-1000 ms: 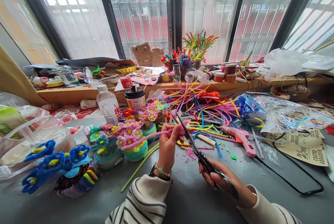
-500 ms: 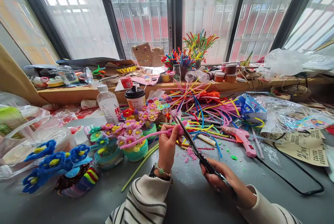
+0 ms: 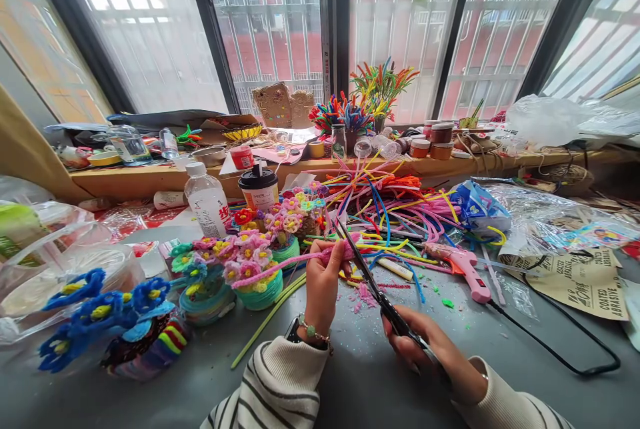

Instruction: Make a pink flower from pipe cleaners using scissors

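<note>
My left hand [image 3: 323, 282] pinches a pink pipe cleaner [image 3: 280, 263], whose long end sticks out to the left in front of the fuzzy flowers. In my right hand [image 3: 425, 339] is a pair of dark scissors [image 3: 373, 282], gripped by the handles. Their blades point up and left, with the tips beside the fingers of my left hand and the pink fuzz there. Whether the blades touch the pipe cleaner I cannot tell. Pink fuzz clippings [image 3: 363, 295] lie on the table just beyond the scissors.
Left of my hands stand pots of pipe-cleaner flowers, pink [image 3: 250, 252] and blue [image 3: 103, 312]. A pink glue gun [image 3: 467, 270] with a black cord lies to the right. Behind are a heap of pipe cleaners [image 3: 400, 205], a plastic bottle [image 3: 206, 205] and a lidded cup [image 3: 259, 189].
Hardly anything differs. Both hands hold nearly the same pose, with the scissors and the pink pipe cleaner shifted very slightly.
</note>
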`<state>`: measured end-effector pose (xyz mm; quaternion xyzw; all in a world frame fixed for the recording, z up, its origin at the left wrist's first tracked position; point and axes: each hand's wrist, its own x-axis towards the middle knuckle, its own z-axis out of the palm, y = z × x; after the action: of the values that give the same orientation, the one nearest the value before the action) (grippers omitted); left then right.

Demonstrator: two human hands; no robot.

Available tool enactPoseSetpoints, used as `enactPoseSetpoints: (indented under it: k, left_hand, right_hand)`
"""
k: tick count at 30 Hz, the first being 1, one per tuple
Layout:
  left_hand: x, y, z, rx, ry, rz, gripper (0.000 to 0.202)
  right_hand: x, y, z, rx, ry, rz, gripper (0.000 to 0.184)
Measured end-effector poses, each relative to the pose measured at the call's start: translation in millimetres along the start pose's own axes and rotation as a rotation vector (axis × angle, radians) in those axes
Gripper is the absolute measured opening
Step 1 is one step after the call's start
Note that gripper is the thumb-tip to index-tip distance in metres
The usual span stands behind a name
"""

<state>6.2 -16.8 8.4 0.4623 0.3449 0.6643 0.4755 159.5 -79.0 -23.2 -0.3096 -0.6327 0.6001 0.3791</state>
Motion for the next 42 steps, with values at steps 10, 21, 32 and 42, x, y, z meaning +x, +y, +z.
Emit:
enactPoseSetpoints:
  k: [10, 21, 32, 42]
  left_hand:
    - [0.5, -1.8, 0.0, -0.018, 0.020, -0.009, 0.016]
    - [0.7, 4.4, 1.2, -0.174, -0.057, -0.162, 0.023]
    - [1.9, 5.2, 0.9, -0.168, -0.053, -0.182, 0.026]
    - [0.1, 4.4, 1.5, -0.096, -0.135, -0.179, 0.023]
  right_hand:
    - [1.6, -8.9, 6.5, -0.060, 0.036, 0.062, 0.034]
    - [2.1, -3.8, -3.4, -0.059, 0.012, -0.017, 0.043]
    - [1.9, -9.1, -0.1, -0.093, 0.010, 0.030, 0.039]
    - [2.5, -10.9, -1.2, -0.175, 0.032, 0.024, 0.039]
